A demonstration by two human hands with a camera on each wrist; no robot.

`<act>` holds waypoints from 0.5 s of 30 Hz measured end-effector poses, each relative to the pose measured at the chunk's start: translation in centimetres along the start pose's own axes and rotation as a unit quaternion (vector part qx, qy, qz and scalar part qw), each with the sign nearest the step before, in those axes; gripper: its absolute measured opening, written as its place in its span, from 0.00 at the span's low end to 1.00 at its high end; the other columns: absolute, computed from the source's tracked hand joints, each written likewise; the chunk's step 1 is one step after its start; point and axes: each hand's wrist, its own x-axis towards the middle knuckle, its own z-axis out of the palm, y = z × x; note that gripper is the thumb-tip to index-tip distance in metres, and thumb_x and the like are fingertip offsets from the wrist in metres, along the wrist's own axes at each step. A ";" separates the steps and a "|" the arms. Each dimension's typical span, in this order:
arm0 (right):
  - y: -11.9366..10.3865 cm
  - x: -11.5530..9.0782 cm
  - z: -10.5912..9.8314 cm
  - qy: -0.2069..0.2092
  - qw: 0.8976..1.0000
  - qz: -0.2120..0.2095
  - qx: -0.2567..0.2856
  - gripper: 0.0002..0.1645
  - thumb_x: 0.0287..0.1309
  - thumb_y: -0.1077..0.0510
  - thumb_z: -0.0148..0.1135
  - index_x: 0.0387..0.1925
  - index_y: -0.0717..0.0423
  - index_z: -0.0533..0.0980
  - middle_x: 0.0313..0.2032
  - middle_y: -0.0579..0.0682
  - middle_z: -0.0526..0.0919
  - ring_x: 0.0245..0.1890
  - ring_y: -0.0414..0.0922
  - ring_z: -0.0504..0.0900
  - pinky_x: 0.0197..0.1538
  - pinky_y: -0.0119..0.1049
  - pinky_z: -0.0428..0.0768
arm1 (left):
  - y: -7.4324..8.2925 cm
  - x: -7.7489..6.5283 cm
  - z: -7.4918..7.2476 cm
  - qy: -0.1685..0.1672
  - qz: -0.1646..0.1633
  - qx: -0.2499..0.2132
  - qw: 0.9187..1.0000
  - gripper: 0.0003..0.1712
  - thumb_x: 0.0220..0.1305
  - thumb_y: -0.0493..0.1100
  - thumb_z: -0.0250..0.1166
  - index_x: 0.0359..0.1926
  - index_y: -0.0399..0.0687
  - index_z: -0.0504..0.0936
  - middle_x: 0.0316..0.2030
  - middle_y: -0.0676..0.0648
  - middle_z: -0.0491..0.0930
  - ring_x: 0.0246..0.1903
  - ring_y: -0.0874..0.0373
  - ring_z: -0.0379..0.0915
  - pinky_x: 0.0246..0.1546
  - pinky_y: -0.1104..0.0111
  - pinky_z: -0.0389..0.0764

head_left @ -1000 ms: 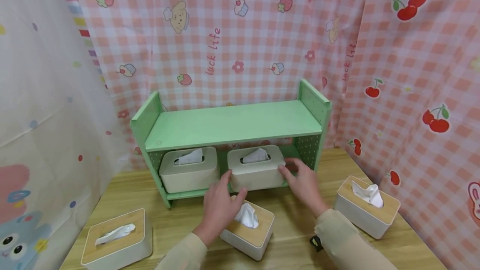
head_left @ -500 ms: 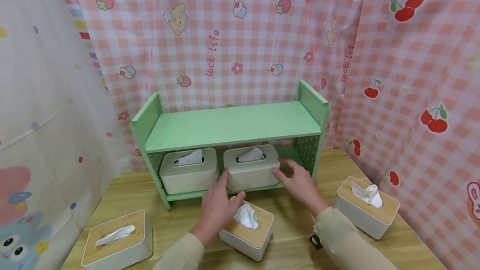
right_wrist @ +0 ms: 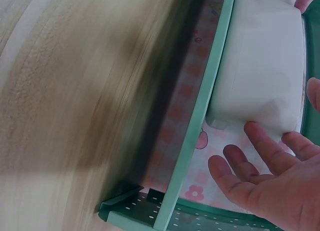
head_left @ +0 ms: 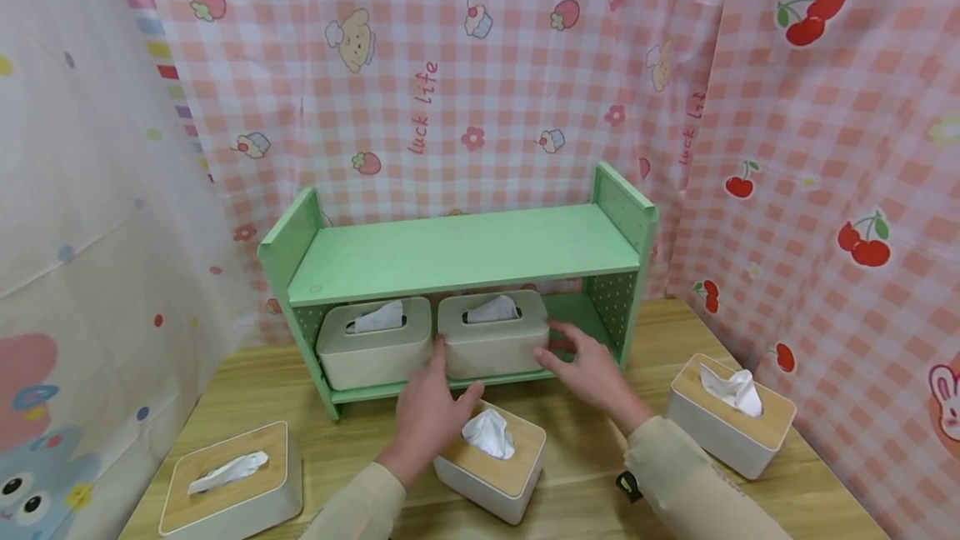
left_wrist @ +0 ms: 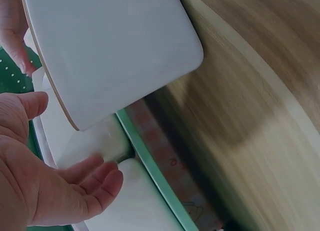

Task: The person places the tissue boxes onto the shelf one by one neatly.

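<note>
Two pale tissue boxes with grey tissues sticking out stand side by side on the lower level of a green shelf (head_left: 465, 252). My left hand (head_left: 426, 415) has its fingertips at the front left corner of the right-hand tissue box (head_left: 495, 352), close to the narrow gap beside the left-hand tissue box (head_left: 375, 361). At the other end, my right hand (head_left: 592, 373) touches that same box with extended fingers. In the right wrist view, fingertips (right_wrist: 255, 130) meet the end of the box. The left wrist view has my left hand (left_wrist: 55, 188) with fingers slightly bent and nothing gripped.
A tissue box with a wooden lid (head_left: 517, 452) stands on the table just below my hands. Similar boxes lie at the left (head_left: 243, 482) and right (head_left: 731, 415). A small black object (head_left: 628, 487) is beside the right sleeve. Patterned curtains surround the table.
The right-hand tissue box has slid left along the lower shelf, narrowing the gap to its neighbour. My right hand has followed it left, and my left hand has shifted slightly left.
</note>
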 end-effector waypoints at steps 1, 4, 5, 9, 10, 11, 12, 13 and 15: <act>-0.1 0.0 0.1 -0.001 1.000 0.001 0.001 0.41 0.72 0.42 0.68 0.78 0.55 0.68 0.61 0.64 0.86 0.64 0.61 0.85 0.65 0.59 0.82 | 0.0 0.0 0.0 -0.001 -0.002 0.005 1.000 0.56 0.66 0.60 0.74 0.83 0.39 0.58 0.54 0.28 0.85 0.51 0.33 0.84 0.49 0.43 0.84; -0.1 0.1 0.2 -0.001 1.000 0.003 0.003 0.42 0.72 0.43 0.68 0.78 0.55 0.68 0.62 0.64 0.86 0.65 0.61 0.84 0.65 0.59 0.82 | -0.1 0.0 -0.2 -0.004 -0.004 0.014 1.000 0.57 0.66 0.60 0.74 0.83 0.39 0.57 0.55 0.28 0.85 0.52 0.32 0.83 0.49 0.42 0.84; -0.2 0.1 0.2 -0.001 1.000 0.003 0.002 0.42 0.72 0.43 0.68 0.78 0.55 0.68 0.62 0.65 0.86 0.65 0.61 0.84 0.65 0.59 0.82 | -0.1 0.0 -0.2 -0.004 -0.004 0.016 1.000 0.57 0.66 0.61 0.73 0.83 0.39 0.57 0.56 0.27 0.84 0.53 0.32 0.83 0.50 0.42 0.84; -0.3 0.0 0.3 -0.004 1.000 0.002 0.002 0.42 0.73 0.43 0.68 0.79 0.55 0.67 0.62 0.65 0.85 0.65 0.62 0.84 0.65 0.59 0.82 | -0.2 0.0 -0.5 -0.005 -0.007 0.018 1.000 0.56 0.66 0.60 0.73 0.83 0.39 0.58 0.59 0.28 0.83 0.55 0.31 0.82 0.51 0.41 0.83; -0.3 -0.1 0.3 -0.004 1.000 0.003 0.002 0.42 0.73 0.43 0.68 0.79 0.55 0.67 0.62 0.65 0.85 0.65 0.61 0.84 0.65 0.59 0.81 | -0.2 0.0 -0.5 -0.005 -0.006 0.018 1.000 0.56 0.66 0.60 0.74 0.83 0.39 0.59 0.60 0.28 0.83 0.55 0.32 0.82 0.51 0.41 0.83; -0.3 -0.1 0.3 -0.004 1.000 0.003 0.003 0.43 0.73 0.43 0.68 0.79 0.55 0.66 0.62 0.65 0.85 0.65 0.61 0.84 0.66 0.59 0.81 | -0.3 0.0 -0.6 -0.005 -0.006 0.018 1.000 0.56 0.66 0.60 0.74 0.83 0.39 0.59 0.61 0.28 0.83 0.56 0.32 0.82 0.51 0.41 0.83; -0.3 -0.1 0.4 -0.005 1.000 0.004 0.003 0.43 0.73 0.42 0.68 0.79 0.55 0.66 0.62 0.65 0.86 0.65 0.61 0.84 0.66 0.59 0.81 | -0.3 0.0 -0.6 -0.006 -0.006 0.018 1.000 0.55 0.66 0.60 0.74 0.83 0.40 0.59 0.61 0.29 0.83 0.56 0.32 0.82 0.51 0.41 0.83; -0.2 -0.1 0.4 -0.005 1.000 0.006 0.004 0.43 0.73 0.42 0.68 0.80 0.55 0.65 0.62 0.64 0.85 0.66 0.61 0.84 0.67 0.60 0.80 | -0.3 0.0 -0.7 -0.007 -0.005 0.018 1.000 0.55 0.67 0.60 0.73 0.83 0.40 0.59 0.61 0.29 0.83 0.56 0.32 0.82 0.51 0.41 0.83; -0.1 -0.3 0.4 -0.007 1.000 0.010 0.004 0.45 0.73 0.42 0.68 0.81 0.56 0.63 0.63 0.64 0.85 0.66 0.60 0.83 0.69 0.60 0.79 | -0.4 -0.1 -0.8 -0.009 -0.001 0.016 1.000 0.54 0.67 0.60 0.73 0.83 0.40 0.59 0.62 0.30 0.82 0.57 0.32 0.82 0.51 0.41 0.83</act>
